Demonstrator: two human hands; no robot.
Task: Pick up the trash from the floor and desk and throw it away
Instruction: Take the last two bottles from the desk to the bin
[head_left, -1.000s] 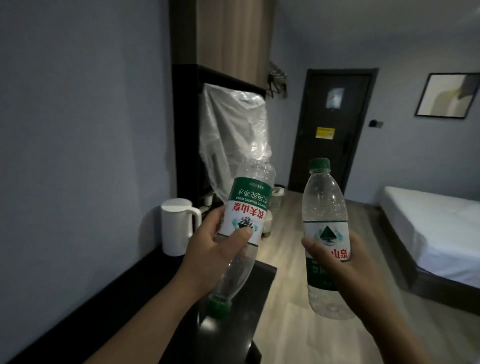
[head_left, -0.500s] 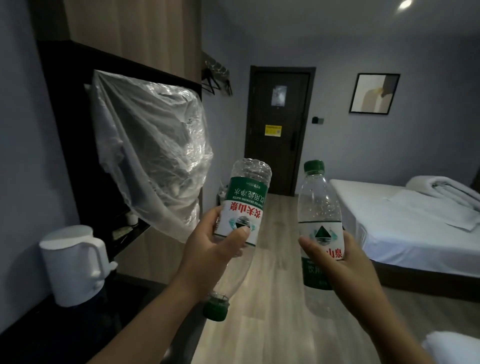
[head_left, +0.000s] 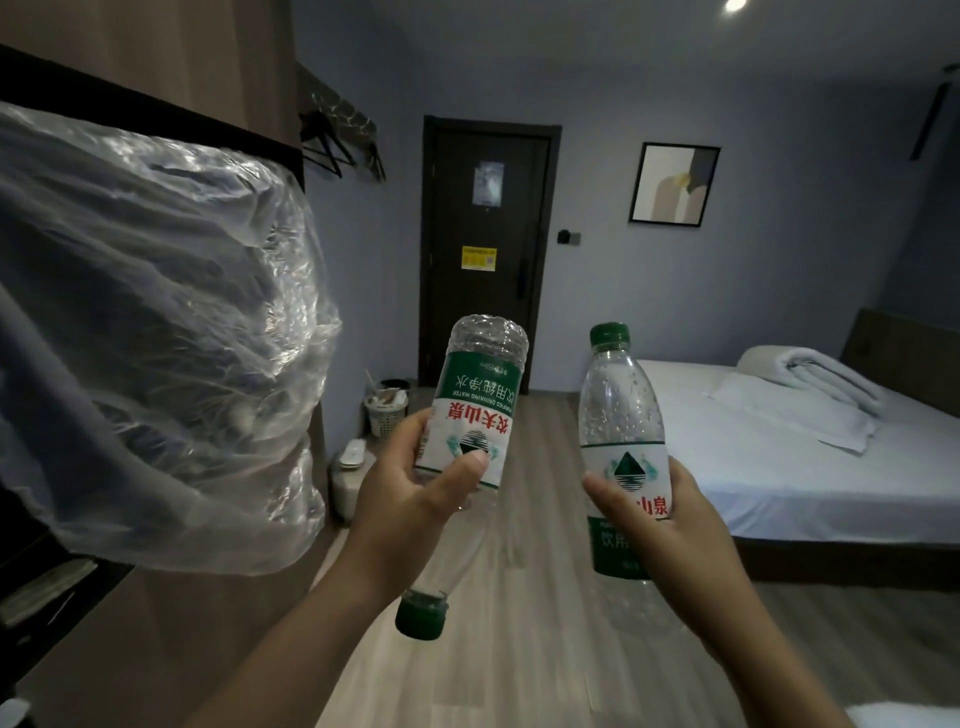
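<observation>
a hotel-style bedroom: a made bed (head_left: 779, 457) with a folded duvet (head_left: 810, 376) on the right, a dark door (head_left: 483, 249) with notices far, hangers (head_left: 332, 140) left.

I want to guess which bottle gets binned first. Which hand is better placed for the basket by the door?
Likely the left hand: the basket stands ahead on the left, on the side of its upside-down bottle. The right hand, holding an upright bottle, sits farther toward the bed.

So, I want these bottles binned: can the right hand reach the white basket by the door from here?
Probably not. The right hand, gripping its bottle, is far short of the distant white basket, with open floor between.
</observation>
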